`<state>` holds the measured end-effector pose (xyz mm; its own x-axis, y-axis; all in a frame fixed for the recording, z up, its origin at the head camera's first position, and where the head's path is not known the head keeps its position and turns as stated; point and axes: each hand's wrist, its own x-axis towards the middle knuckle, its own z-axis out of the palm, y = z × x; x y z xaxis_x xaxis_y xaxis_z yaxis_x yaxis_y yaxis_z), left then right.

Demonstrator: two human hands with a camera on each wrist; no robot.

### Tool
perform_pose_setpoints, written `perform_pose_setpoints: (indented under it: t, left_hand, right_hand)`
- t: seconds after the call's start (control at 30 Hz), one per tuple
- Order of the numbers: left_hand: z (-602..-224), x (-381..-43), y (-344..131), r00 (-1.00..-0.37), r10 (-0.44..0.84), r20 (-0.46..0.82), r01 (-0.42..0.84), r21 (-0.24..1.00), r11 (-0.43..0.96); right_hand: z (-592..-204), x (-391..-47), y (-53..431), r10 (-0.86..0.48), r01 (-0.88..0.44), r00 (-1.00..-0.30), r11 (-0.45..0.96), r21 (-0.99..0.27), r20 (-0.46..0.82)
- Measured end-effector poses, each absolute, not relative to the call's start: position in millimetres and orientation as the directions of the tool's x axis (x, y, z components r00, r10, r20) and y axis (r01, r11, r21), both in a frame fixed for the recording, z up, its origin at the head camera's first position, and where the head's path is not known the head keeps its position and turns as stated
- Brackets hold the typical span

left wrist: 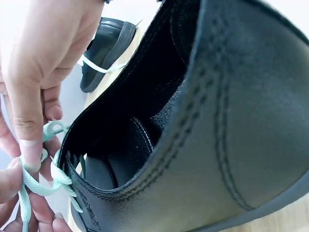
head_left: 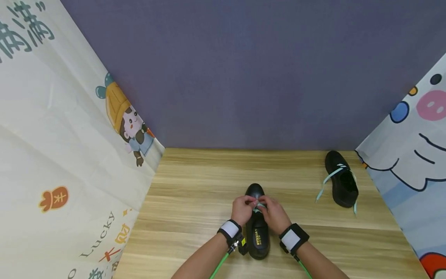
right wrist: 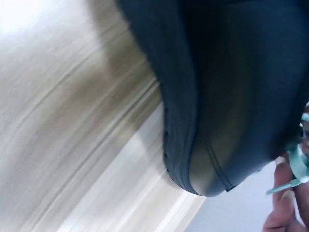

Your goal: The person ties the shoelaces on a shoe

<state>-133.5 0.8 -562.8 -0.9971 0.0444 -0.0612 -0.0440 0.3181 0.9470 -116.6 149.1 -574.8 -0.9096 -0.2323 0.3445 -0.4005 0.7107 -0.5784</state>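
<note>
A black leather shoe (head_left: 254, 190) lies sole down on the wooden surface, its toe pointing away from me. Over its tongue end, my left hand (head_left: 241, 211) and right hand (head_left: 277, 217) meet, both pinching the mint-green shoelace (head_left: 258, 206). From the left wrist view, a loop of the lace (left wrist: 53, 129) stands beside the shoe's opening, with the right thumb pressed onto the lace. Fingertips of the left hand (left wrist: 29, 212) grip a strand just below. The right wrist view has the shoe's side (right wrist: 227, 96) large, with fingers (right wrist: 285, 212) and lace at its right edge.
Another black shoe (head_left: 345, 186) stands at the right of the wooden surface (head_left: 195, 186), its mint laces hanging loose. A grey-purple panel (head_left: 244, 77) rises behind. Printed white cloths flank the left (head_left: 69, 155) and right (head_left: 400, 143). Green cords run from both wrist straps.
</note>
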Motion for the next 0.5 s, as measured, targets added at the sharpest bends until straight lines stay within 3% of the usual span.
perform_pose_setpoints:
  t: [0.3, 0.5]
  left_hand:
    - [-562.0, -131.7, 2.3, -0.997, 0.037, -0.066, -0.049, 0.936, 0.349]
    - [-561.6, -132.7, 1.5, -0.998, 0.034, -0.050, -0.036, 0.938, 0.345]
  right_hand:
    - [-575.5, -118.5, 152.3, -0.222, -0.442, -0.878, 0.713, -0.544, 0.424]
    - [-572.8, -121.3, 152.8, -0.185, -0.298, -0.955, 0.601, -0.741, 0.234]
